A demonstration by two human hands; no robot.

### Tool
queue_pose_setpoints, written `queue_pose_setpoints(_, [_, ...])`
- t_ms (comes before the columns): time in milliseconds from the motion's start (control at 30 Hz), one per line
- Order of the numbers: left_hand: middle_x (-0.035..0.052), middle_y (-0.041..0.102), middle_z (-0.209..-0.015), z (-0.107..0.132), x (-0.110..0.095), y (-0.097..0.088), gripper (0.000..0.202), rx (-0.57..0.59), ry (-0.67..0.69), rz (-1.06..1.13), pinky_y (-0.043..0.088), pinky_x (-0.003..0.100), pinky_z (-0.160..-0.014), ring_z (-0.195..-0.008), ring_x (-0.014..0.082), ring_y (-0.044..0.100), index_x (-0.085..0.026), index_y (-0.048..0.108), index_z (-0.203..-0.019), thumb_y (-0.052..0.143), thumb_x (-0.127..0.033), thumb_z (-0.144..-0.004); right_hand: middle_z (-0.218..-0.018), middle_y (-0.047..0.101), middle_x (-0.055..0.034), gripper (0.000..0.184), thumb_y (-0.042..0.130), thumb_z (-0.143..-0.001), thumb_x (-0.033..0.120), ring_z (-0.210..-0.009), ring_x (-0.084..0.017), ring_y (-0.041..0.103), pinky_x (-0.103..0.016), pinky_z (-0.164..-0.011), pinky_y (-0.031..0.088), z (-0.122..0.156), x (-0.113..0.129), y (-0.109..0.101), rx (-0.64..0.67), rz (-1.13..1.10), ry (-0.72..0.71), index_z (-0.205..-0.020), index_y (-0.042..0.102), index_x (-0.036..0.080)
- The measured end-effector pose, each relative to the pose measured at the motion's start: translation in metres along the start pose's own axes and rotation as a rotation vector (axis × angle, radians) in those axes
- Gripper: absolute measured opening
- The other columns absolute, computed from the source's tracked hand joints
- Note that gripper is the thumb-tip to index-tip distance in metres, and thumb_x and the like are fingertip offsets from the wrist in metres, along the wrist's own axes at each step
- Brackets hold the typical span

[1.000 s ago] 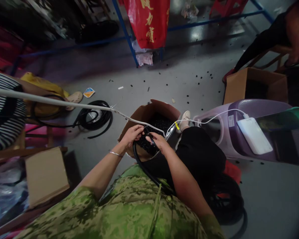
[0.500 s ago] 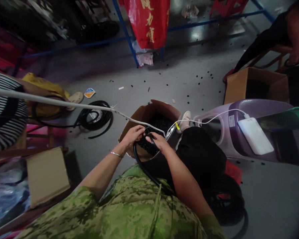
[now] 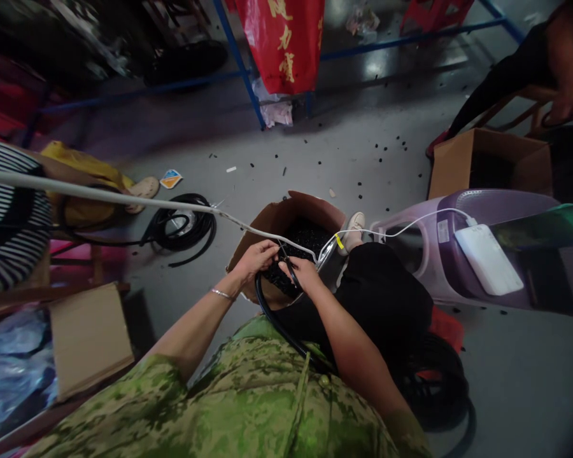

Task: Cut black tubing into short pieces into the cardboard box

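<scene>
My left hand (image 3: 258,259) is closed, thumb and fingertips pinching a black tube (image 3: 263,302) that curves down across my lap. My right hand (image 3: 304,273) is closed around the black handles of a pair of scissors (image 3: 291,272). The scissors' blades point toward my left fingertips, close to the tube's end, which is hard to make out. Both hands are above an open cardboard box (image 3: 260,219), its inside partly filled with small black pieces (image 3: 310,235).
A white cable (image 3: 172,203) crosses over the box. To the right, a purple plastic stool (image 3: 430,222) bears a white power bank (image 3: 488,259). Coiled black tubing (image 3: 181,222) lies at left, more (image 3: 434,381) at right. Co-workers sit on both sides; another box (image 3: 451,168) stands right.
The scissors have shifted slightly between my hands, and their blades now show as a thin dark line. The dark bit at my left fingertips no longer shows. My arms stay nearly still.
</scene>
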State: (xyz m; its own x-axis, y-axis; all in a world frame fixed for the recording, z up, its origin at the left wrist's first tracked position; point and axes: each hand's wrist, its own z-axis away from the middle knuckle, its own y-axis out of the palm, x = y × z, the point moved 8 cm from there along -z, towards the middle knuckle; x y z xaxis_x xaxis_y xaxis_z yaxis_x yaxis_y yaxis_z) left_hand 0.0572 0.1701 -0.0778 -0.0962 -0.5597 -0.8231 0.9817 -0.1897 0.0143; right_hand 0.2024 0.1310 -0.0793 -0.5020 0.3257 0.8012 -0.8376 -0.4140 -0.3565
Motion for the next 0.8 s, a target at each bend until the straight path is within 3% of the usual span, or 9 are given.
queue_pose_setpoints(167, [-0.0026, 0.054, -0.064, -0.006, 0.007, -0.002, 0.037, 0.011, -0.015, -0.024, 0.018, 0.015, -0.039, -0.042, 0.0021, 0.034, -0.016, 0.059, -0.078, 0.080, -0.046, -0.073, -0.090, 0.076, -0.0061, 0.037, 0.058, -0.094, 0.050, -0.082, -0.020, 0.067, -0.025, -0.070, 0.042, 0.003, 0.007, -0.003, -0.041, 0.185, -0.041, -0.105, 0.079, 0.022])
queue_pose_setpoints(400, [-0.0048, 0.046, -0.055, -0.011, 0.018, -0.003, 0.038, -0.013, -0.065, -0.013, 0.017, 0.015, -0.041, -0.041, 0.0025, 0.030, -0.016, 0.057, -0.071, 0.080, -0.046, -0.073, -0.092, 0.078, -0.0097, 0.027, 0.061, -0.092, 0.037, -0.085, -0.022, 0.070, -0.025, -0.069, 0.042, 0.006, 0.012, -0.004, -0.017, 0.264, -0.026, -0.098, 0.080, 0.020])
queue_pose_setpoints(633, [-0.0052, 0.046, -0.055, -0.011, 0.016, 0.000, 0.038, -0.042, -0.096, -0.021, 0.016, 0.016, -0.040, -0.041, 0.0023, 0.029, -0.016, 0.056, -0.070, 0.080, -0.046, -0.070, -0.089, 0.076, -0.0065, 0.034, 0.065, -0.089, 0.053, -0.084, -0.022, 0.070, -0.026, -0.071, 0.046, -0.001, -0.004, -0.001, -0.028, 0.189, 0.049, -0.099, 0.079, 0.024])
queue_pose_setpoints(800, [-0.0061, 0.043, -0.053, -0.006, 0.013, 0.008, 0.045, 0.051, -0.090, -0.023, 0.014, 0.016, -0.041, -0.040, 0.0023, 0.029, -0.016, 0.056, -0.070, 0.083, -0.051, -0.066, -0.087, 0.075, -0.0030, 0.043, 0.061, -0.088, 0.066, -0.084, -0.020, 0.070, -0.027, -0.074, 0.050, -0.004, -0.013, 0.003, 0.012, 0.033, 0.106, -0.103, 0.076, 0.028])
